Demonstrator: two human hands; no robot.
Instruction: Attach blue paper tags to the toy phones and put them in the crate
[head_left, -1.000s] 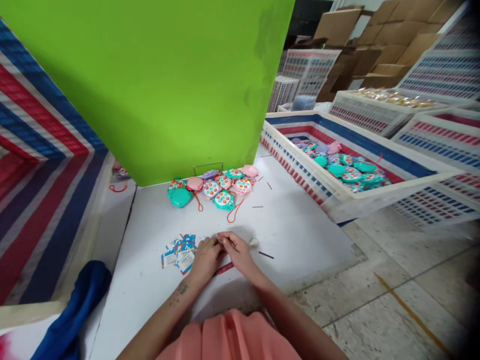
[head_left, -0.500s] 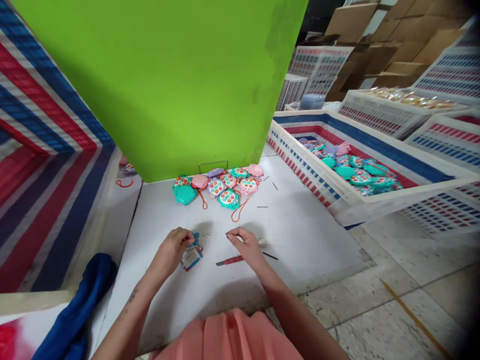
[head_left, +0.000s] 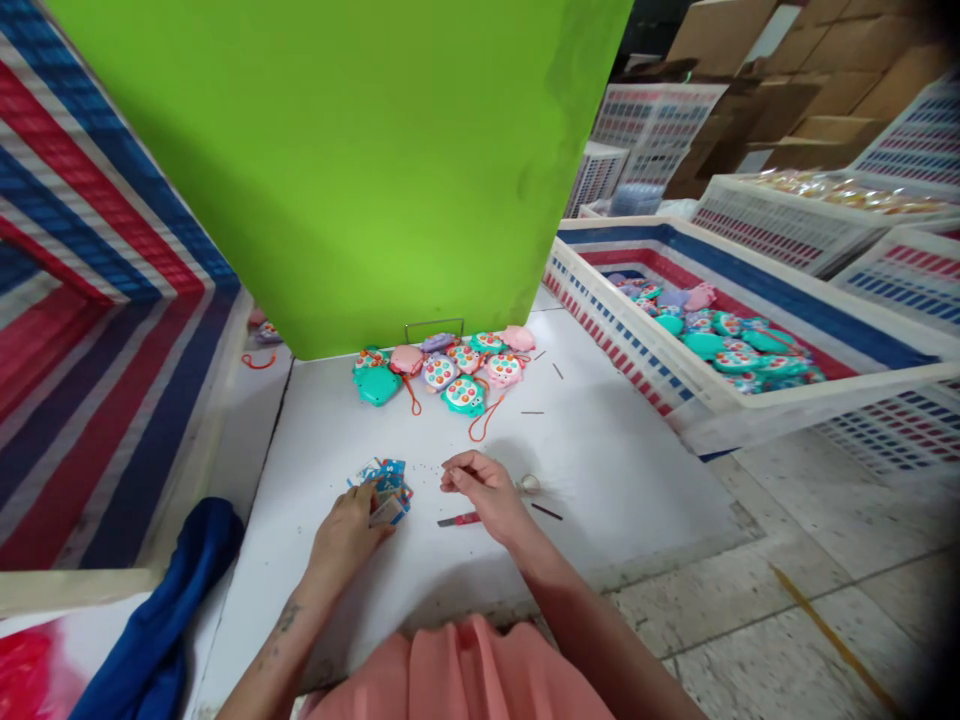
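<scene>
Small blue and white printed cards (head_left: 391,482) lie in a loose pile on the white tabletop (head_left: 600,480). My left hand (head_left: 346,530) rests at the pile's near left side, fingers apart around its edge. To the right, my right hand (head_left: 480,487) is closed in a pinch above the table; what it holds, if anything, is too small to make out. A red cutter (head_left: 459,519) lies partly under my right hand. Beyond both hands sit several toys with coloured dots (head_left: 440,372), some with orange cord loops (head_left: 480,428).
A green panel (head_left: 360,180) stands behind the toys. At the right, a white crate (head_left: 750,410) holds more toys. A striped-lined crate (head_left: 142,420) and blue cloth (head_left: 161,620) are at the left. A dark stick (head_left: 547,511) lies right of my right hand.
My left hand has moved down and left, opening from a pinch, and more of the cards shows. My right hand has shifted slightly left relative to the cutter. The view has turned a little.
</scene>
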